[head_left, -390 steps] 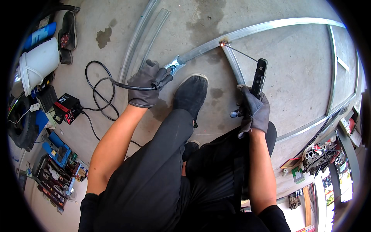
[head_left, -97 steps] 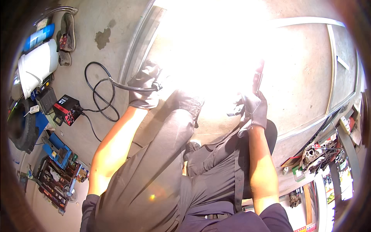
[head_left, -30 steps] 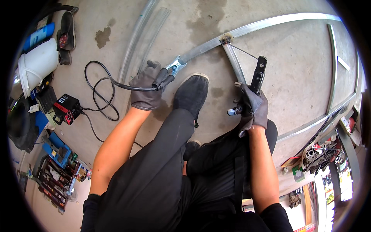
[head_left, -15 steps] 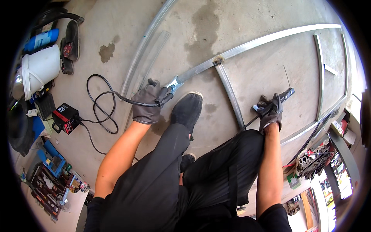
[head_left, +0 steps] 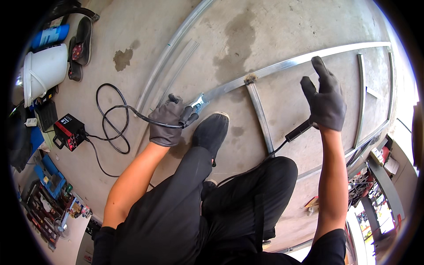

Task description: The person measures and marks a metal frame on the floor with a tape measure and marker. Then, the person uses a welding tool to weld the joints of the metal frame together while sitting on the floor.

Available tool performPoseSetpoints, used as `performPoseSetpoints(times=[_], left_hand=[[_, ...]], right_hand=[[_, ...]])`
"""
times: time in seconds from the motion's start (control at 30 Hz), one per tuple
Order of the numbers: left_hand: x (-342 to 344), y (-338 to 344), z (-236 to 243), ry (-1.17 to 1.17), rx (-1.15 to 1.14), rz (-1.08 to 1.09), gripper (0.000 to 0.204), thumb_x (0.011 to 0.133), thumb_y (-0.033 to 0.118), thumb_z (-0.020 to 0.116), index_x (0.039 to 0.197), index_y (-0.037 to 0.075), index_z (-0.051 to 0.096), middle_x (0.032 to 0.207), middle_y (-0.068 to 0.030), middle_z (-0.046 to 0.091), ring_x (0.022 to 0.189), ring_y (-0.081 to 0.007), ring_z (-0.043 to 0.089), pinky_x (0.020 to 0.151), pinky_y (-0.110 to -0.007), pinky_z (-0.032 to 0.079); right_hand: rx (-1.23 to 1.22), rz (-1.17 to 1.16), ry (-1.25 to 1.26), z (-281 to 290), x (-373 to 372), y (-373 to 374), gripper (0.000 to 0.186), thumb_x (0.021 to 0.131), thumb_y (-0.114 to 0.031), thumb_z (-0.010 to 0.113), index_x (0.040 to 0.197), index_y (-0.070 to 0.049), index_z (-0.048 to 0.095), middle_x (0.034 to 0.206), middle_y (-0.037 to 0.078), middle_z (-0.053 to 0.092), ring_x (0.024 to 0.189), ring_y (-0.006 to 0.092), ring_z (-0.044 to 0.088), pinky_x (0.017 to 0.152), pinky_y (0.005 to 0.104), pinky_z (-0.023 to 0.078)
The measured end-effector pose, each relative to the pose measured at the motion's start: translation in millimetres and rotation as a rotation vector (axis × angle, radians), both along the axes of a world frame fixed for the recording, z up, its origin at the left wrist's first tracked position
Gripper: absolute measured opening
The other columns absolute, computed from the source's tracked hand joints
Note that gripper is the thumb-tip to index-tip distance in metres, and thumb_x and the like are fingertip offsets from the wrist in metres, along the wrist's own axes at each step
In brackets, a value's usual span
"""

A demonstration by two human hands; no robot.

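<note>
My left hand (head_left: 168, 123), in a grey glove, is closed around a black clamp (head_left: 194, 110) with a cable; the clamp's jaws bite the end of a long steel bar (head_left: 300, 59) lying on the concrete. A steel cross piece (head_left: 260, 119) meets that bar at a dark weld spot (head_left: 250, 79). My right hand (head_left: 326, 99), also gloved, is raised above the frame with its fingers stretched out. A black welding handle (head_left: 299, 131) with its cable shows just below that wrist, apparently not gripped. My black shoe (head_left: 212, 130) rests beside the clamp.
A small red and black welding box (head_left: 68, 131) and looped cable (head_left: 112, 119) lie left. Further left are a white bucket (head_left: 42, 70), a blue can (head_left: 51, 35), sandals (head_left: 79, 44) and an open tool case (head_left: 48, 203). More steel bars (head_left: 176, 44) run behind; clutter (head_left: 375, 176) fills the right.
My right hand left the cross piece, swung right with the handle, then lifted and spread its fingers. My left hand stayed on the clamp. A bright welding flash seen earlier is gone.
</note>
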State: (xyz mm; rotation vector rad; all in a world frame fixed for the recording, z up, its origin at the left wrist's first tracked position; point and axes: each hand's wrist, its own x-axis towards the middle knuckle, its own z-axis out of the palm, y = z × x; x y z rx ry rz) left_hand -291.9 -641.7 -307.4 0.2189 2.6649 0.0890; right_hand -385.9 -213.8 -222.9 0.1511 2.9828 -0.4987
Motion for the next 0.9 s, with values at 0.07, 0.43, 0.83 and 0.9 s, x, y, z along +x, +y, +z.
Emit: performPoseSetpoints(times=[0.07, 0.43, 0.83, 0.9], left_hand=[[-1, 0, 3, -0.002, -0.004, -0.003, 0.042, 0.094, 0.043, 0.079, 0.119, 0.01, 0.071, 0.099, -0.015, 0.073, 0.092, -0.0384, 0.074, 0.075, -0.054, 0.058], [-7, 3, 1, 0.016, -0.024, 0.032, 0.054, 0.094, 0.045, 0.079, 0.129, 0.006, 0.067, 0.102, -0.0173, 0.074, 0.095, -0.0389, 0.075, 0.075, -0.053, 0.058], [-8, 6, 7, 0.01, 0.064, 0.088, 0.046, 0.095, 0.041, 0.078, 0.126, 0.008, 0.068, 0.107, -0.0165, 0.074, 0.097, -0.041, 0.074, 0.076, -0.054, 0.056], [-3, 3, 5, 0.059, 0.1, 0.068, 0.046, 0.095, 0.041, 0.079, 0.126, 0.008, 0.068, 0.108, -0.0162, 0.074, 0.097, -0.0409, 0.074, 0.076, -0.054, 0.056]], right_hand=[[0.318, 0.338, -0.041, -14, -40, -19, 0.071, 0.092, -0.025, 0.078, 0.16, -0.023, 0.058, 0.155, 0.013, 0.064, 0.141, 0.0335, 0.06, 0.12, 0.0449, 0.047], [0.343, 0.653, -0.068, -66, -63, -7, 0.037, 0.085, -0.023, 0.082, 0.121, -0.02, 0.079, 0.114, 0.007, 0.076, 0.118, 0.031, 0.069, 0.1, 0.0471, 0.057], [0.324, 0.648, -0.123, -56, -64, -12, 0.017, 0.087, -0.024, 0.077, 0.103, -0.019, 0.081, 0.104, 0.006, 0.077, 0.107, 0.0317, 0.072, 0.093, 0.0467, 0.06], [0.32, 0.646, -0.126, -60, -62, -8, 0.02, 0.086, -0.025, 0.079, 0.106, -0.019, 0.08, 0.107, 0.007, 0.076, 0.111, 0.0317, 0.071, 0.096, 0.0466, 0.058]])
